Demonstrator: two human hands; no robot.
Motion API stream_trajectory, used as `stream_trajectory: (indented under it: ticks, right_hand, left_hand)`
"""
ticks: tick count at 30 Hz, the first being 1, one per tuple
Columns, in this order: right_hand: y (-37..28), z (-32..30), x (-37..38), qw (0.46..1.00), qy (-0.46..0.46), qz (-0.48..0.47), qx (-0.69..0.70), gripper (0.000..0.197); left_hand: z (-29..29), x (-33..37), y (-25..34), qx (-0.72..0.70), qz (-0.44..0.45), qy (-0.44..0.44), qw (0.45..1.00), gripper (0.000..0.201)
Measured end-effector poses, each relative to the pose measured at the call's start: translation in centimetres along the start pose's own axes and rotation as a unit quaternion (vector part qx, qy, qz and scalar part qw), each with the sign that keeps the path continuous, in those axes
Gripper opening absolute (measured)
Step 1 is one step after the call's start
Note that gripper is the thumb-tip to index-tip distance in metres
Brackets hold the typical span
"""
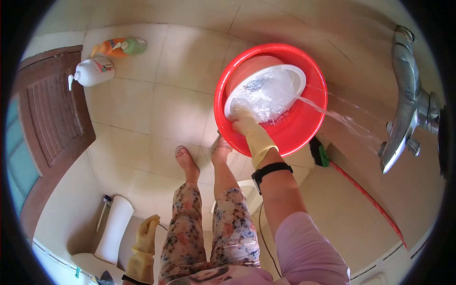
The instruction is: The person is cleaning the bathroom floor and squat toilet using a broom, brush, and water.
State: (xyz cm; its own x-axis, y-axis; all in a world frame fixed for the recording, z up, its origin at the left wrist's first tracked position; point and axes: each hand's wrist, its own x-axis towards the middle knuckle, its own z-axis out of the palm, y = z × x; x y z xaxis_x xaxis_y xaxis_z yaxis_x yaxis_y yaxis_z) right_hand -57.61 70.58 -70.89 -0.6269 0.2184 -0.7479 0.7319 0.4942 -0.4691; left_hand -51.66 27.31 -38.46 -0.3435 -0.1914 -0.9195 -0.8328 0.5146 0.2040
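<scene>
A large red basin (314, 124) stands on the floor ahead of my feet. Inside it a smaller pink basin with a white rim (300, 76) is tilted, and water churns in it. My right hand (249, 127), in a yellow rubber glove, grips the small basin's near rim; splashing water partly hides the fingertips. Water from the chrome faucet (401, 99) on the right shoots into the basins. My left hand (146, 233), also gloved in yellow, hangs low beside my left leg. Its fingers are loosely bent, with nothing visible in them.
Three pump bottles, one white (95, 71), one orange (114, 47) and one green (134, 46), are at the far left near a brown louvred door (54, 109). A green-headed brush with a red handle (365, 194) lies right. A white toilet (114, 230) is at lower left.
</scene>
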Motion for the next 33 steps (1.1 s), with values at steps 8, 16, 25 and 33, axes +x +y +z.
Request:
stream_trajectory:
  ticks: [8, 16, 25, 33]
  right_hand:
    - [-2.0, -2.4, 0.4, 0.976, -0.136, 0.053, -0.163, 0.047]
    - [1.8, -1.6, -1.6, 0.984, -0.066, -0.166, -0.019, 0.038]
    - [-9.0, -10.2, -11.2, 0.986, -0.115, -0.032, -0.113, 0.051]
    - [-6.0, -14.1, -15.7, 0.952, -0.047, 0.007, 0.302, 0.031]
  left_hand:
    - [0.5, 0.1, 0.9, -0.031, 0.001, -0.009, 0.999, 0.029]
    - [1.0, 1.0, 2.1, -0.038, 0.012, -0.019, 0.999, 0.029]
    - [4.1, -0.5, 8.8, -0.067, 0.138, -0.065, 0.986, 0.034]
    - [16.1, 3.4, 24.4, -0.115, 0.146, -0.289, 0.939, 0.076]
